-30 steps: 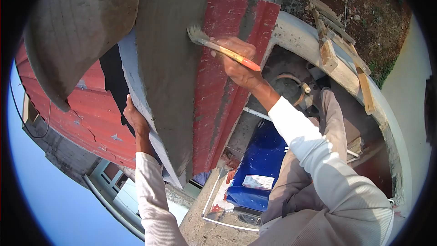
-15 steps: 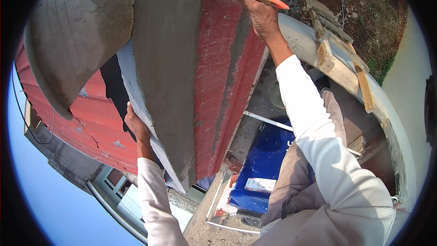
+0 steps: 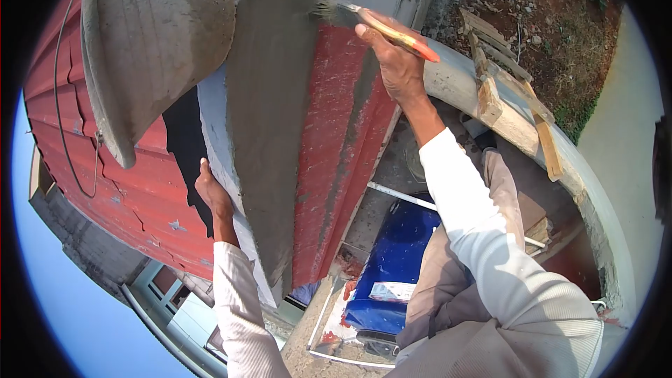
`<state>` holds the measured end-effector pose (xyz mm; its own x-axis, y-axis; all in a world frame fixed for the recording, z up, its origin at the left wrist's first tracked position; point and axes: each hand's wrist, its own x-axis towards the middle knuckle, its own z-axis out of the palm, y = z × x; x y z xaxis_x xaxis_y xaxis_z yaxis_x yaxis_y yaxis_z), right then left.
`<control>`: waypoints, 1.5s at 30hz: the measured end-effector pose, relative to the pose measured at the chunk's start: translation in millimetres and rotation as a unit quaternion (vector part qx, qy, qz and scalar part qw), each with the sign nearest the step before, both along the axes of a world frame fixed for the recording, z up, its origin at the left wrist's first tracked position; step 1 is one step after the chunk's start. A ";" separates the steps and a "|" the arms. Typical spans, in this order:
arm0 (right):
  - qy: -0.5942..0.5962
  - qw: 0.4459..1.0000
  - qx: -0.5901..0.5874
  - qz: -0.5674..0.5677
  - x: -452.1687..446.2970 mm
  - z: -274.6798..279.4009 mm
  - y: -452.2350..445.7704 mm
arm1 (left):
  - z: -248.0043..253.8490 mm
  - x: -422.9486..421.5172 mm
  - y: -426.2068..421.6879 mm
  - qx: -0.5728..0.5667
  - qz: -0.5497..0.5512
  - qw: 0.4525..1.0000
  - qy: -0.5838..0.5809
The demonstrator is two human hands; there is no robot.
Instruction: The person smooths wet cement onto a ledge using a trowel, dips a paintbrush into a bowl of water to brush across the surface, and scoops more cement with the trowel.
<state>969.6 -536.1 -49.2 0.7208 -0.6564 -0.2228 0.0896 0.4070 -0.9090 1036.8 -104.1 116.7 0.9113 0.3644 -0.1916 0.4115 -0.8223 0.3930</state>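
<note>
My right hand (image 3: 400, 66) is closed around the handle of a paintbrush (image 3: 393, 30) with an orange-red end. Its bristles point left and lie at the upper right edge of a strip of wet-looking grey plaster (image 3: 269, 98), beside the top of a red painted surface (image 3: 336, 112). My left hand (image 3: 213, 192) rests on the pale side edge (image 3: 217, 119) of the plastered strip, a finger stretched upward along it. Nothing shows in that hand, and some of its fingers are hidden.
A curved grey piece with a thick rim (image 3: 157, 49) juts out at upper left, near a hanging cord (image 3: 59, 98) and red roofing (image 3: 150, 196). Below my right arm lies a blue object (image 3: 399, 245). Wooden pieces (image 3: 546, 140) lie along a curved wall at right.
The view has shifted, so the plaster and roof sit lower and farther right. The brush has moved slightly left against the plaster's edge. My left hand stays on the pale edge.
</note>
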 end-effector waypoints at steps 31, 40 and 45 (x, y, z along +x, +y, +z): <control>-0.272 0.884 -0.240 0.293 -154.1 102.5 275.0 | 14.0 -43.2 48.4 -0.129 -0.008 0.987 -0.096; -0.207 0.864 -0.458 0.007 -54.6 92.6 154.8 | 8.2 -148.1 182.0 0.177 0.057 0.982 0.033; -0.241 0.851 -0.446 0.139 -118.7 115.5 279.3 | 9.1 -159.3 171.9 0.148 0.069 0.987 -0.009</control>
<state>850.9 -256.8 66.3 0.7419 -0.1984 0.6405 0.5530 -0.3593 -0.7518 877.5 67.9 125.8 0.8513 0.5229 -0.0425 0.5228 -0.8388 0.1520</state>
